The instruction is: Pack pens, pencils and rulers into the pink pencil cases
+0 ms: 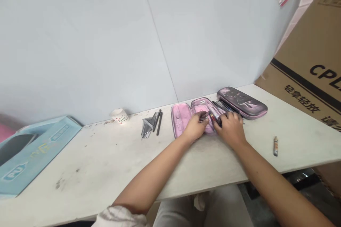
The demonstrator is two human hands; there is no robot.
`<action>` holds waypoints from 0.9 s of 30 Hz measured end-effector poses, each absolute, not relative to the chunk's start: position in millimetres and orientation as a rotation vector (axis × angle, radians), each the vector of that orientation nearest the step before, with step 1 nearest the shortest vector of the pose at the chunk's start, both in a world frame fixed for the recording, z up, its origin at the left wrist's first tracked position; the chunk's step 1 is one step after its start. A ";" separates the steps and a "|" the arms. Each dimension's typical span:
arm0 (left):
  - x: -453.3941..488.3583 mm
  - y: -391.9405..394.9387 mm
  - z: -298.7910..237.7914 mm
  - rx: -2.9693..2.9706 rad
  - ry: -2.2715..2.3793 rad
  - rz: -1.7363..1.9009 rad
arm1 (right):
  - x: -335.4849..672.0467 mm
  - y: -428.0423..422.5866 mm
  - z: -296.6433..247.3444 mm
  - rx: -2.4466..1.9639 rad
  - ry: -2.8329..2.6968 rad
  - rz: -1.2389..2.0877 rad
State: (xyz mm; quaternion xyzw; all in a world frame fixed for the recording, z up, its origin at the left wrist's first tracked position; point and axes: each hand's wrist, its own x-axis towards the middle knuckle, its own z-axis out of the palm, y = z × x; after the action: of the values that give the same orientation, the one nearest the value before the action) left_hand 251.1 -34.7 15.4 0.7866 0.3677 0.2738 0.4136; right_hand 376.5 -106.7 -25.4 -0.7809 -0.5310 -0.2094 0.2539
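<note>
An open pink pencil case [183, 114] lies on the white table [112, 163] near the wall, its dark printed lid [242, 103] folded out to the right. My left hand [195, 126] rests on the case's middle with fingers curled round a pen. My right hand [231, 126] lies over the case's right part, fingers closed on several pens [216, 113] that stick out toward the lid. What lies under both palms is hidden.
A grey metal set square with two dark pens [151, 124] lies left of the case. A small paper cup [119, 115] stands by the wall. A blue box [29, 150] sits far left, a lone crayon [275, 145] right, and a large cardboard box [311, 64] at the right edge.
</note>
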 end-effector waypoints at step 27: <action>26.7 34.6 14.4 2.322 1.157 0.746 | 163.4 2.6 12.9 -2.148 -2.046 -0.272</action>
State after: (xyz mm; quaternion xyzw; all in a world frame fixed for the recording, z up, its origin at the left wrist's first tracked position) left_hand 26.7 34.6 14.4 0.8393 0.4183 0.2695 0.2191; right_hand 163.4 2.6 12.9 -0.7187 -0.6846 -0.0911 0.0810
